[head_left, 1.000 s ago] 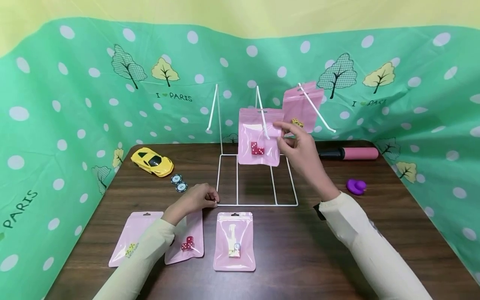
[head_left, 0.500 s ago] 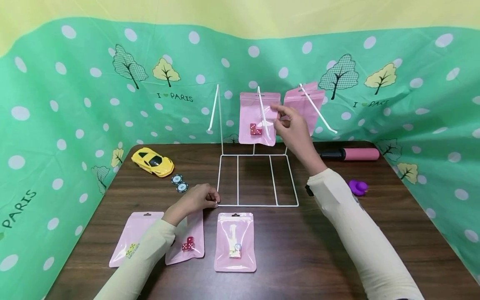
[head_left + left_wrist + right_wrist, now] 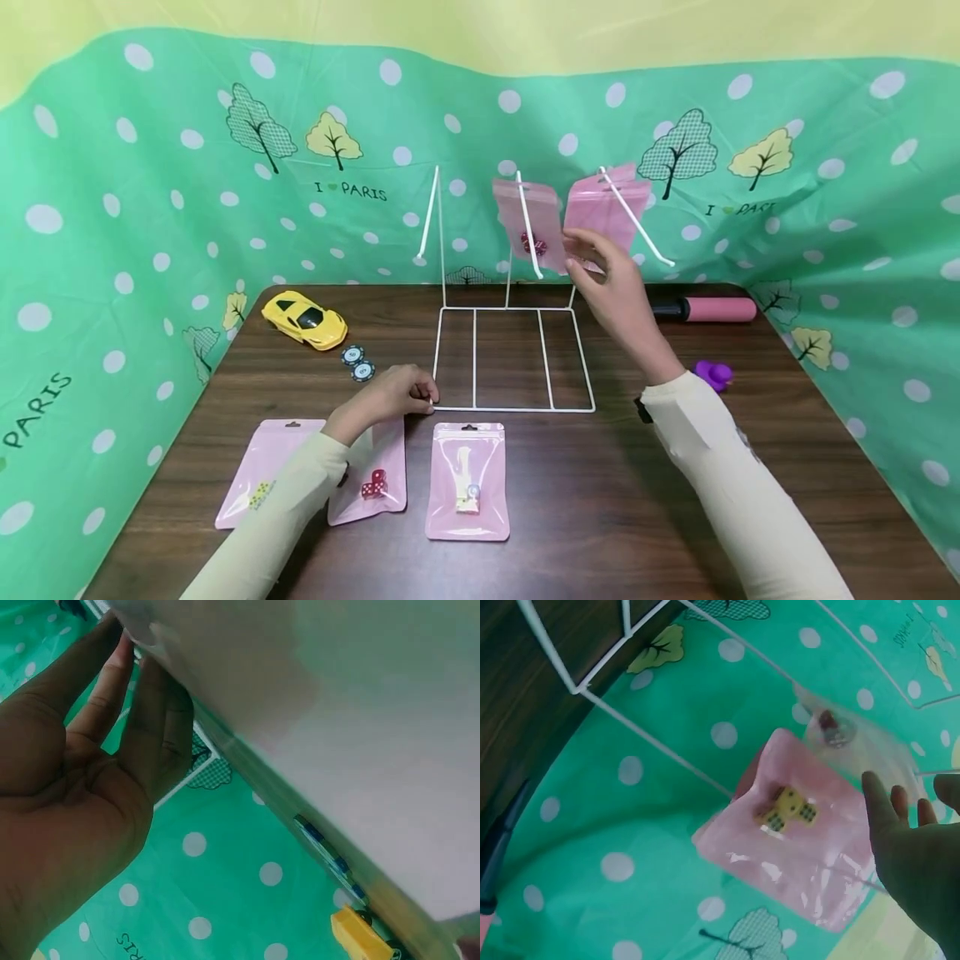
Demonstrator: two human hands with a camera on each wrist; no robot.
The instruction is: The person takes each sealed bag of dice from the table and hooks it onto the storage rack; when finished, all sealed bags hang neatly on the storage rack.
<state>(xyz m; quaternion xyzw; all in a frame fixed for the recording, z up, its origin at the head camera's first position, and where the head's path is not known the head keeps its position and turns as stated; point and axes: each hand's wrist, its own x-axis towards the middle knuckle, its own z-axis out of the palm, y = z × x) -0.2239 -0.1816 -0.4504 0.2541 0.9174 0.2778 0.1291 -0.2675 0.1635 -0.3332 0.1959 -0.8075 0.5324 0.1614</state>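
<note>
My left hand (image 3: 390, 393) pinches the front left corner of a white wire display rack (image 3: 474, 358). From the rack's middle hook hangs a pink zip bag (image 3: 547, 218) with red dice, turned at an angle. Beside its right edge is my right hand (image 3: 611, 275), fingers spread and loosely bent; in the right wrist view the fingertips (image 3: 871, 784) appear apart from the bag. Pink bags (image 3: 588, 204) hang on the right hook, the front one with yellow dice (image 3: 787, 806). The left hook (image 3: 428, 212) carries no bag.
Three pink bags lie in front: one with yellow dice (image 3: 281, 450), one with red dice (image 3: 386, 462) partly under the left forearm, one with pale pieces (image 3: 467, 458). Around the rack are a yellow toy car (image 3: 306, 321), poker chips (image 3: 358, 363), a purple duck (image 3: 713, 375) and a pink-handled tool (image 3: 720, 309).
The red-dice bag rose and went back along the middle hook, then turned at an angle. My right hand has loosened from it and moved slightly right. My left hand stayed on the rack.
</note>
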